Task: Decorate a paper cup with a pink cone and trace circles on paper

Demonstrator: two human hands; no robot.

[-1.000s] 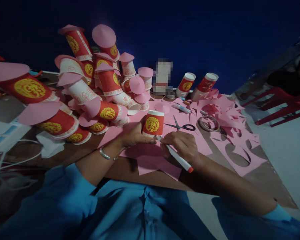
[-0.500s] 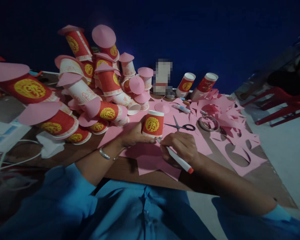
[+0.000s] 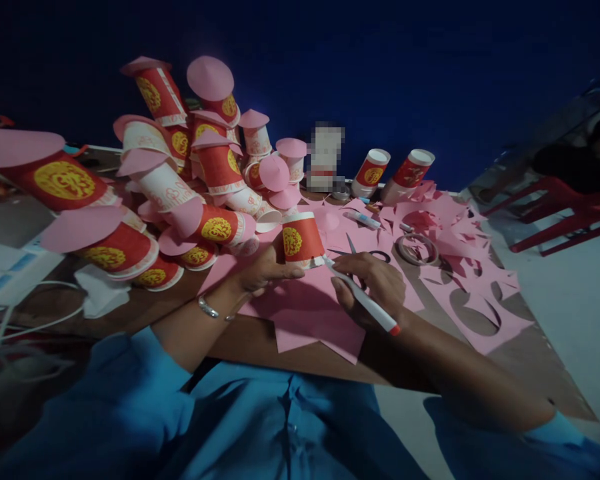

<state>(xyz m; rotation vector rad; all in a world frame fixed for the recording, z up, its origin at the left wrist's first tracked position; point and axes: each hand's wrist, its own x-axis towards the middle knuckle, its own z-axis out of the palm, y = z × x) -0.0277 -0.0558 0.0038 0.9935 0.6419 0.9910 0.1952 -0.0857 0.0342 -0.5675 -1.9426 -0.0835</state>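
My left hand [image 3: 267, 270] is closed round the side of a red paper cup [image 3: 307, 239] with a gold emblem and white bands at both ends. In my right hand [image 3: 375, 283] is a white marker pen [image 3: 367, 308] with an orange-red end. The pen's tip meets the cup's lower white band at its right edge. Scissors [image 3: 353, 247] lie just behind my right hand, partly covered by it. Pink paper sheets [image 3: 305, 320] spread on the table under both hands. A pink paper cone [image 3: 326, 217] lies behind the cup.
Several cups with pink cone tops [image 3: 220, 227] are piled at left. Two red cups [image 3: 373, 170] stand at the back. A tape roll [image 3: 417, 249] and cut pink scraps [image 3: 460, 227] lie at right. A white cable [image 3: 35, 287] runs at left; a red chair [image 3: 575, 207] stands beyond the table.
The cup has turned in my left hand, its emblem shifting leftward, and has risen slightly. My right hand has moved a little right with the marker pen.
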